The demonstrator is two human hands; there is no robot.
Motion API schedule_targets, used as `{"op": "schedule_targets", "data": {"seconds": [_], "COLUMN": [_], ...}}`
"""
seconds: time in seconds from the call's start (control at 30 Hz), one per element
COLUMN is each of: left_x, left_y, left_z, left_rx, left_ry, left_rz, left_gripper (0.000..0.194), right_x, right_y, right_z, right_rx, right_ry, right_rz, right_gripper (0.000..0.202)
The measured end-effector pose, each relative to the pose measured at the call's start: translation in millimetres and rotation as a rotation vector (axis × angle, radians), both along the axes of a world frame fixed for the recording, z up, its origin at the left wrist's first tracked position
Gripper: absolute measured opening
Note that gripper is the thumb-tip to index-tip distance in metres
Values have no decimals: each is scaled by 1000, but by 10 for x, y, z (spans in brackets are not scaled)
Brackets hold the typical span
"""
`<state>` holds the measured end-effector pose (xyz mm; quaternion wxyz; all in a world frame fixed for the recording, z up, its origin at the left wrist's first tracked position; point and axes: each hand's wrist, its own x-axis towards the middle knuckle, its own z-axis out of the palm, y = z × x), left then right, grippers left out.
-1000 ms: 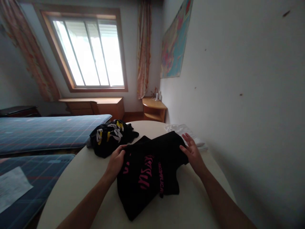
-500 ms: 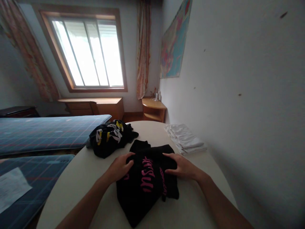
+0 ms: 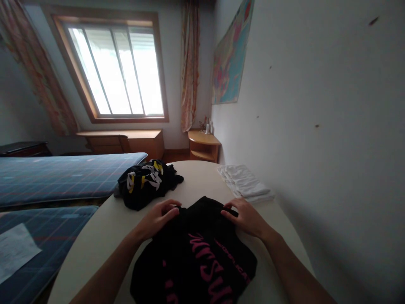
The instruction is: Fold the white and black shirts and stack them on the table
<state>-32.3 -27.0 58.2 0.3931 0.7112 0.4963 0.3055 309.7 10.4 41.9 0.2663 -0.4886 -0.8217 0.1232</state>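
Observation:
A black garment with pink lettering point(image 3: 196, 249) lies spread over the near part of the round cream table point(image 3: 91, 249). At its upper left edge, my left hand point(image 3: 160, 217) pinches the cloth between thumb and fingers. My right hand point(image 3: 242, 216) grips the upper right edge in the same way. Between the two hands the fabric rises to a dark point. The garment's lower end runs out of the bottom of the view.
A crumpled black garment with yellow and white print point(image 3: 148, 181) sits at the table's left edge. Folded white cloth point(image 3: 245, 181) lies at the right, near the wall. Blue plaid mattresses point(image 3: 69, 177) stand left of the table; a desk point(image 3: 139, 134) is beneath the window.
The black garment has opened out wider and come toward me, its lettering now larger and lower. Both hands have shifted to its upper edge.

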Motion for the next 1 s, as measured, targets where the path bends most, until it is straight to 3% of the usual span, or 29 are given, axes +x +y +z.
{"op": "schedule_targets", "data": {"seconds": [0.1, 0.27, 0.37, 0.43, 0.47, 0.53, 0.6, 0.7, 0.8, 0.9, 1.0], "left_x": [161, 220, 181, 186, 202, 255, 321, 417, 489, 497, 408], "left_y": [-60, -177, -165, -137, -126, -116, -126, -155, -166, -142, -78], "left_z": [13, 125, 120, 75, 50, 10, -18, -63, -110, -117, -81], "left_rx": [127, -71, -282, -316, -237, 57, 296, 286, 239, 347, 451], "left_ry": [-7, 23, -52, -62, -58, -42, -16, 63, 161, 211, 162], "left_rz": [-133, -375, -433, -362, -277, -110, -61, -168, -176, -64, 144], "left_gripper": [63, 46, 51, 54, 52, 44, 48, 65, 50, 24, 21], "right_x": [16, -14, -143, -264, -325, -432, -509, -574, -598, -576, -488], "right_y": [-3, 36, 6, -43, -72, -134, -193, -266, -307, -306, -271], "right_z": [-11, -43, -48, -49, -48, -41, -23, 22, 65, 95, 121], "right_rx": [-14, -2, 8, -22, -45, -83, -107, -124, -125, -131, -139], "right_ry": [-56, 46, 142, 206, 232, 270, 307, 386, 425, 426, 439], "right_rz": [50, 147, 211, 270, 299, 352, 398, 439, 434, 405, 379], "right_gripper": [29, 15, 15, 14, 13, 13, 13, 15, 20, 28, 38]}}
